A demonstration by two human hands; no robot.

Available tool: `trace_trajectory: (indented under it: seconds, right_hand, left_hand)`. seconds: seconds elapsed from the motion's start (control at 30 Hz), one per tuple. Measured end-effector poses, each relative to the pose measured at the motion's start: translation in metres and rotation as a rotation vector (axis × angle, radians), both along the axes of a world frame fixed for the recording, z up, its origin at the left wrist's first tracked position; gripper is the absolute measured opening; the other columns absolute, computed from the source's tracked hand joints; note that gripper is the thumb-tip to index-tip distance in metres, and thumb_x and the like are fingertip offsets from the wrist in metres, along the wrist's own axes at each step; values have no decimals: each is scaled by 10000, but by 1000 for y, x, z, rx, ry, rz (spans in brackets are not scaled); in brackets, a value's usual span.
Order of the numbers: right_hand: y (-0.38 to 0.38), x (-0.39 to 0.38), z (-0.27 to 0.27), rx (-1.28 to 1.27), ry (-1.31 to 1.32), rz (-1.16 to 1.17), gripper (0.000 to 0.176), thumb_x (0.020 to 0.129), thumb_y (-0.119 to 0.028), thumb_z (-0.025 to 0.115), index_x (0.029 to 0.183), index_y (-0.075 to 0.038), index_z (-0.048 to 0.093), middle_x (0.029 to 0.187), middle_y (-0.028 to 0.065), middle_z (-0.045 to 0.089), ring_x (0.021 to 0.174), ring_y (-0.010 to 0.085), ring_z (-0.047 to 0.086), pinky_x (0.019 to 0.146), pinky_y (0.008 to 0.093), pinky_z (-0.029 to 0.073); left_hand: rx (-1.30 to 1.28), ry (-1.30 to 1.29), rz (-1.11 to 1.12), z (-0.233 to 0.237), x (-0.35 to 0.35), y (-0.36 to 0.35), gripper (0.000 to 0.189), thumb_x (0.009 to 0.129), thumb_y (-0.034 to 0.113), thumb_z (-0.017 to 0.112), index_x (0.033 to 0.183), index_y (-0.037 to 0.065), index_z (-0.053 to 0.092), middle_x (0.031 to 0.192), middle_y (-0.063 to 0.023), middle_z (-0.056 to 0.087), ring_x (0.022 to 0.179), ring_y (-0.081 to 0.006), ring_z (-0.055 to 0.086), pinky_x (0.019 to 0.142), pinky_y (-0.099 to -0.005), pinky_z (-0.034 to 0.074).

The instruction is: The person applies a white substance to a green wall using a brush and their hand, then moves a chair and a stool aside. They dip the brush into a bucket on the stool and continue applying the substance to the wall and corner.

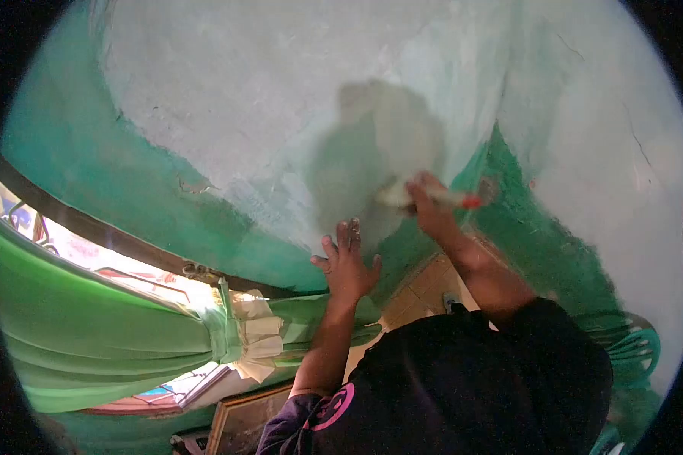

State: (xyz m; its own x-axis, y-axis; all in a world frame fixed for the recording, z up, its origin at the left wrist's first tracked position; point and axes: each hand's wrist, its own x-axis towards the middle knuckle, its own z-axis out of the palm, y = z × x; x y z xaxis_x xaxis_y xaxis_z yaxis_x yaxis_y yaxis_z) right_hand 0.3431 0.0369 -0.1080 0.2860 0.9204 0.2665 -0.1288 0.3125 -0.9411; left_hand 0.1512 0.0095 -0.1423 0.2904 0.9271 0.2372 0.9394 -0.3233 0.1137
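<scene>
My right hand [432, 208] is closed around a brush [448, 198] with a pale handle and a red end. Its head, blurred by motion, is at or close to the wall [228, 91], which is whitish over green. To the left and a little lower, my left hand [347, 264] has its fingers spread, with the palm toward the green and white wall surface; whether it touches is hard to tell. Pale specks show on its fingertips. A shadow falls on the wall above both hands.
A green curtain [114, 318] with a cream ruffled tie hangs by a window at the left. Below it stands a framed picture [243, 417]. A green plastic chair [634, 349] is at the lower right. Tiled floor [413, 299] shows between my arms.
</scene>
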Motion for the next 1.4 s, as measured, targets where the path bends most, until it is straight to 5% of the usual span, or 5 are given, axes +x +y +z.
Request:
trace_trajectory:
  seconds: [0.47,0.8,0.97,1.2,1.4]
  right_hand:
    - [0,4,-166,-44,-156,-4,216,884,-244,538,927,-33,539,851,68,552,786,147,543,642,309,455]
    - [34,40,67,398,21,-204,128,876,-135,525,777,-53,532,716,22,511,657,111,518,530,262,414]
    - [43,85,-74,257,-932,-199,228,902,-243,463,900,-32,550,819,158,558,721,355,536,643,416,435]
    - [71,215,-225,180,-375,-341,268,883,-320,524,891,-54,553,848,145,570,810,284,565,710,372,451]
    - [-3,359,26,267,-671,-1170,156,855,-154,541,940,-26,560,770,111,594,693,235,594,633,327,469]
  left_hand:
    - [78,-14,-44,-33,-5,2,846,717,451,612,1413,133,251,1452,-126,213,1214,-510,249,880,-749,139]
    - [-51,33,-5,-27,34,16,832,757,511,555,1416,122,228,1434,-311,34,1173,-694,47,766,-827,66]
    - [-128,43,43,-22,67,31,855,749,530,554,1420,128,210,1427,-324,9,1163,-709,-43,746,-835,46]
    - [-45,15,166,-33,111,54,903,724,513,569,1428,112,169,1421,-342,-36,1149,-701,-156,736,-828,-46]
    - [90,-44,81,-21,195,92,972,685,504,594,1428,74,138,1423,-345,-47,1185,-672,-147,789,-806,-60]
